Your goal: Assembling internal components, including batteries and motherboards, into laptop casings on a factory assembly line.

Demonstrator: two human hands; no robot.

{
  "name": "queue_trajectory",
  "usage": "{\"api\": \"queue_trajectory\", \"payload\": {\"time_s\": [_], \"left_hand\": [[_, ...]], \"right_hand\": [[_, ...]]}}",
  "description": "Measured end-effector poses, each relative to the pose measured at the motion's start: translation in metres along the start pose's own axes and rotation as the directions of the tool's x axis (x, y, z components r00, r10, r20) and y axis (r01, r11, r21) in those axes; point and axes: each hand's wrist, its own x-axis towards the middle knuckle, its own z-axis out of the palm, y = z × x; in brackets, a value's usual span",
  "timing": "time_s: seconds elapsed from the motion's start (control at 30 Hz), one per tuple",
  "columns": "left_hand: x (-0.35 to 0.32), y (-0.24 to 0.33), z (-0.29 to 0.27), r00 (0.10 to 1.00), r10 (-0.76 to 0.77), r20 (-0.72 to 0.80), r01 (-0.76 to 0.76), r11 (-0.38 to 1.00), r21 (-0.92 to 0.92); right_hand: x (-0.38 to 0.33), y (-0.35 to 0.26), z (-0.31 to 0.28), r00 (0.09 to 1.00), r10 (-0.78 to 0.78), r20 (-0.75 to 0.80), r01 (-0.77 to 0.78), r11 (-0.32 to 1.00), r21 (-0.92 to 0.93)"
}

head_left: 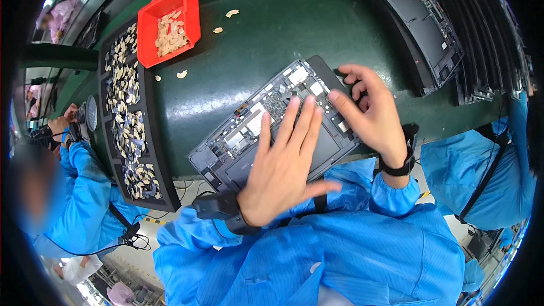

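An opened laptop chassis (pixel 245 136) lies at a slant on the green table in front of me, its circuit board and dark battery area exposed. My left hand (pixel 283 164) is spread over it, fingertips at the middle of the board and thumb stretched out to the right. Whether all those fingertips touch the board I cannot tell. At the chassis's right end is my right hand (pixel 371 113), thumb close to the edge and fingers loosely bent, apart from the thumb. I see nothing held in it. A dark flat piece (pixel 324 72) shows from under the chassis's far right corner.
A red bin (pixel 146 39) of small beige pieces stands at the far left, with a few loose pieces nearby. Beside it lies a black compartment tray (pixel 165 184) full of small parts. More laptop chassis (pixel 419 20) are stacked at right. Co-workers in blue sit on both sides.
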Motion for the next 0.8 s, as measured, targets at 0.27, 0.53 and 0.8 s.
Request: {"api": "queue_trajectory", "payload": {"time_s": [0.27, 0.53, 0.8], "left_hand": [[-0.028, 0.006, 0.012, 0.999, 0.034, -0.014, -0.034, 0.999, 0.026], [-0.039, -0.001, -0.048, 0.974, 0.211, -0.083, -0.225, 0.944, -0.239], [-0.064, -0.044, 0.017, 0.783, -0.265, -0.562, -0.037, 0.883, -0.467]], "right_hand": [[-0.019, -0.032, 0.005, 0.989, -0.148, 0.012, 0.115, 0.713, -0.692], [-0.039, -0.08, -0.016, 0.999, 0.047, 0.01, -0.047, 0.994, 0.096], [0.169, -0.156, -0.073, 0.985, -0.122, -0.123, 0.14, 0.978, 0.152]]}}
